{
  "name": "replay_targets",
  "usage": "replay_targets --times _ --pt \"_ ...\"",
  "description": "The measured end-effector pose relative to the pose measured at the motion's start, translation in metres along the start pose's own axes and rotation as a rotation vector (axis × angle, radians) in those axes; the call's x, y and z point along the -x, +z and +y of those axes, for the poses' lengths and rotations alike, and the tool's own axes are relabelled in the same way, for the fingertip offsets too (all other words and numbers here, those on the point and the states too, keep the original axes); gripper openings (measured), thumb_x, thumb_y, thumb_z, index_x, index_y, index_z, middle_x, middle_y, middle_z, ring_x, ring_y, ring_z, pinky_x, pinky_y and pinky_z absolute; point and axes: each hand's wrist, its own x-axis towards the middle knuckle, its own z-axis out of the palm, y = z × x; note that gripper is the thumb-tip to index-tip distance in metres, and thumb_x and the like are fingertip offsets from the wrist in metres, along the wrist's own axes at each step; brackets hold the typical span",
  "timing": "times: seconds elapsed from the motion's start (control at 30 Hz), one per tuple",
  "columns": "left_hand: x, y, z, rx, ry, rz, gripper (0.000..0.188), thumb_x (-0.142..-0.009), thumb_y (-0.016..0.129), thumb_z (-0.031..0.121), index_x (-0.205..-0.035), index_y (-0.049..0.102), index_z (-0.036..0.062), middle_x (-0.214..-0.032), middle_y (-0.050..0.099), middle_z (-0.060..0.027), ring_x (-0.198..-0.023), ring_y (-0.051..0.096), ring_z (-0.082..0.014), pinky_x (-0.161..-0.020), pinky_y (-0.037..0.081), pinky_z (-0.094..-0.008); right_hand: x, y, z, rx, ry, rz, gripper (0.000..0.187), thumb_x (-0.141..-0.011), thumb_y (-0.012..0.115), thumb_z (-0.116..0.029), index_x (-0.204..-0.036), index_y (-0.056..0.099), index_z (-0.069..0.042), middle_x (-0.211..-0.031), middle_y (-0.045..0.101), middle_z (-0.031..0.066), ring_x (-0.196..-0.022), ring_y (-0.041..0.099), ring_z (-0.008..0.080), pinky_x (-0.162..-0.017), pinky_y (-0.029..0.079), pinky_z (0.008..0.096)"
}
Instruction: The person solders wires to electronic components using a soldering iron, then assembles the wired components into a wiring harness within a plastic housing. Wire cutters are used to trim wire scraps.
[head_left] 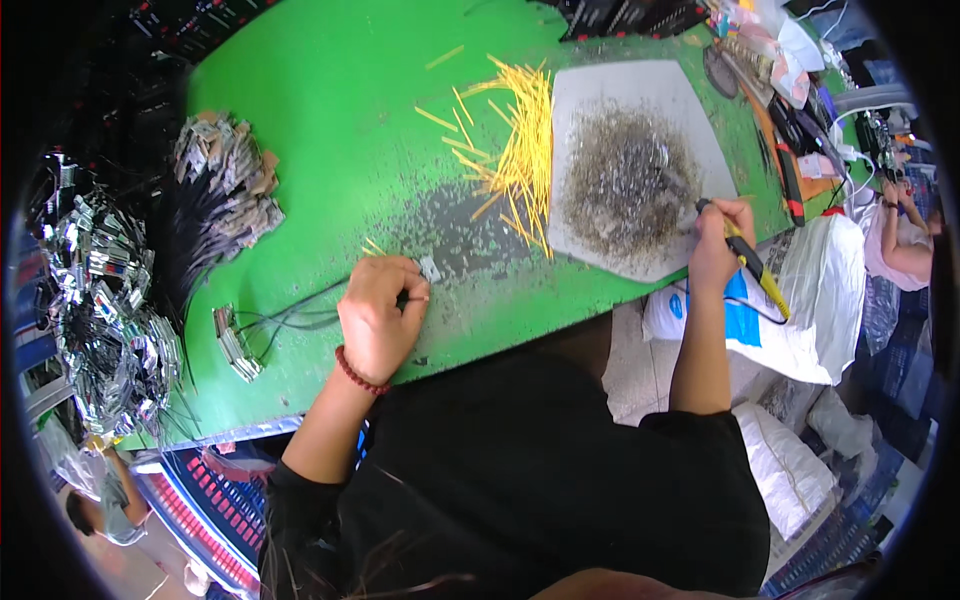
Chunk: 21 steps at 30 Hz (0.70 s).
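Observation:
My left hand [375,305] is closed on a thin dark cable [305,312] just above the green table. A small silvery piece [430,268] sticks out past its fingertips. From this hand the cable runs left to a short row of metal connectors [236,345] lying on the table. My right hand [722,240] grips a yellow and black soldering iron [762,278], its cord trailing below. The front end of the iron reaches the edge of a dark, crumbly heap of residue [635,180] on a pale grey board [675,85]. The exact tip is hard to make out.
Yellow thin sticks [525,140] lie fanned along the board's left side. Grey specks litter the green table [330,100]. Bundled cables with pale ends [230,180] and a pile of metal connectors [110,310] are at the left. Red-black handled pliers [790,185] and white sacks [810,300] are right.

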Motion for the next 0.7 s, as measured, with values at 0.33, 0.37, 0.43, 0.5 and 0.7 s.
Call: replay_targets --times 0.33,0.37,0.43,0.5,0.7 --pt "0.001 0.0 -0.001 0.007 -0.006 -0.006 0.015 -0.067 0.071 -0.004 -0.071 0.059 0.004 -0.084 0.065 -0.0085 -0.078 0.062 -0.0248 -0.066 0.052 -0.0342 0.001 -0.001 0.003 -0.018 0.001 0.01 0.005 -0.082 0.057 0.001 -0.082 0.054 -0.004 -0.067 0.052 0.0002 -0.057 0.048 0.0062 -0.053 0.036 0.0197" --pt "0.001 -0.001 -0.001 0.007 -0.01 0.0 0.015 -0.067 0.071 -0.004 -0.071 0.059 0.0041 -0.084 0.065 -0.0086 -0.077 0.062 -0.0248 -0.066 0.052 -0.0343 0.001 0.0 0.003 -0.016 0.003 0.001 0.005 -0.082 0.057 0.001 -0.082 0.054 -0.004 -0.067 0.052 0.0002 -0.057 0.048 0.0062 -0.053 0.036 0.0197" --pt "0.001 0.0 -0.002 0.008 -0.035 0.004 0.015 -0.067 0.07 -0.004 -0.071 0.059 0.0044 -0.084 0.065 -0.0081 -0.077 0.061 -0.0249 -0.066 0.052 -0.0344 0.003 0.002 0.002 -0.042 0.001 0.091 0.005 -0.079 0.06 -0.001 -0.079 0.055 -0.003 -0.067 0.054 0.0004 -0.058 0.049 0.0069 -0.055 0.037 0.021" --pt "0.003 -0.004 -0.004 0.003 -0.016 -0.026 0.013 -0.068 0.069 -0.005 -0.072 0.06 0.0021 -0.085 0.065 -0.0106 -0.08 0.062 -0.0261 -0.07 0.051 -0.0338 0.008 0.009 -0.009 -0.107 0.027 0.107 0.005 -0.078 0.059 -0.001 -0.081 0.055 -0.003 -0.067 0.054 0.0006 -0.058 0.049 0.0075 -0.054 0.037 0.0217" --pt "0.0 0.0 -0.004 0.039 -0.013 -0.008 0.011 -0.069 0.07 -0.002 -0.072 0.061 0.0034 -0.084 0.067 -0.0096 -0.081 0.063 -0.0262 -0.072 0.052 -0.0345 0.062 0.038 -0.047 -0.475 0.157 -0.11 0.007 -0.078 0.055 0.0 -0.084 0.052 -0.002 -0.072 0.05 0.0037 -0.055 0.046 0.0077 -0.051 0.038 0.0193"
